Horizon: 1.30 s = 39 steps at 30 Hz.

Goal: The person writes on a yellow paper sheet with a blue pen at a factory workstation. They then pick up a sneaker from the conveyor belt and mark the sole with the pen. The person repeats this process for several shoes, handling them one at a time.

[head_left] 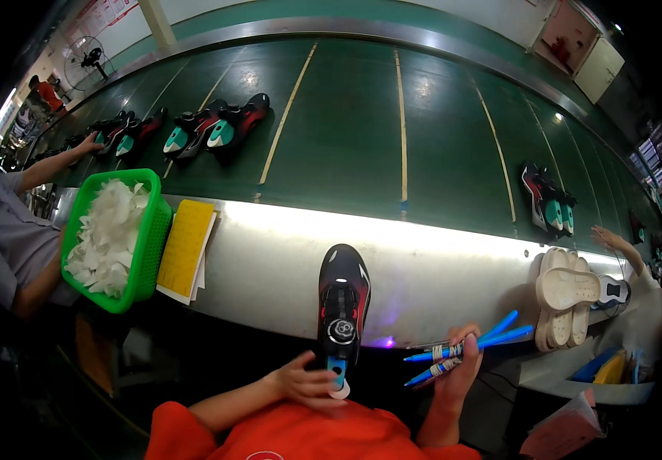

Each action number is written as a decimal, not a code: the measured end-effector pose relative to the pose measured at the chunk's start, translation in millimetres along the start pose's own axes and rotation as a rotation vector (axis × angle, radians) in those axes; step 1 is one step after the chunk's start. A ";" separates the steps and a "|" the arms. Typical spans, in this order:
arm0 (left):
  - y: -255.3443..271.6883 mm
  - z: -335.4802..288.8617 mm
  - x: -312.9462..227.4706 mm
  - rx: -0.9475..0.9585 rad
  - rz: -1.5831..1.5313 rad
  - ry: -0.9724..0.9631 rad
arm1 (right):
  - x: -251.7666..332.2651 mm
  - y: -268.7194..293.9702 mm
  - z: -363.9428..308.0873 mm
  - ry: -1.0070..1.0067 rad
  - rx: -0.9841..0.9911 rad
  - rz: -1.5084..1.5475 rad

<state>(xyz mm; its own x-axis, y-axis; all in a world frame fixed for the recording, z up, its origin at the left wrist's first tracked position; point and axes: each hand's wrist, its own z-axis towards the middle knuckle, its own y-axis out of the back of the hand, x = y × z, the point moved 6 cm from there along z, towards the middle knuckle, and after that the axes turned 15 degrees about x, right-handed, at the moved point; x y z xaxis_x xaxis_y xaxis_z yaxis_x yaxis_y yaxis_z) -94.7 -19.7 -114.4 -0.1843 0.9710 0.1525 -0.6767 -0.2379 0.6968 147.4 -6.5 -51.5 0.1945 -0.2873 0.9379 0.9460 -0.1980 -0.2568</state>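
Observation:
A black and red shoe [342, 295] with a round dial lies toe away on the metal ledge, its heel past the near edge. A blue strip [337, 366] runs down its heel, with a white rounded piece [340, 391] at the end. Beside that heel is my left hand [308, 382], fingers apart and slightly blurred, reaching across the strip; whether they touch it is unclear. My right hand [461, 360] grips two slim blue pens [503, 335], crossed and wrapped with pale bands. A purple light spot [383, 342] shows on the ledge edge between shoe and pens.
A green basket [155, 253] of white scraps and a yellow booklet [185, 249] stand left. Shoes [231, 130] sit on the green belt [339, 130], left and right. Pale soles [565, 295] are stacked right. Co-workers' arms [59, 165] reach in from both sides.

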 end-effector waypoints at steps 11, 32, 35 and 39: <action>19.9 39.9 29.2 0.038 -0.330 0.094 | 16.7 -6.6 -14.2 0.032 0.042 -0.003; 96.9 125.5 62.7 -0.079 -0.867 0.554 | 100.1 -89.9 -37.0 0.262 0.271 -0.148; 97.8 125.5 63.8 -0.064 -0.834 0.539 | 99.9 -93.3 -35.6 0.282 0.270 -0.152; 98.1 123.4 63.6 -0.074 -0.845 0.539 | 98.5 -95.3 -35.4 0.281 0.253 -0.157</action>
<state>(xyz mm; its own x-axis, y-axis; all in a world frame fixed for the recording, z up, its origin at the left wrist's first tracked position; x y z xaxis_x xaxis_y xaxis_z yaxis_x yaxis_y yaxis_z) -84.8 21.8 50.2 0.0905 0.6855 -0.7224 -0.7740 0.5049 0.3822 67.2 -49.1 57.1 -0.0028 -0.5237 0.8519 0.9993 -0.0331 -0.0171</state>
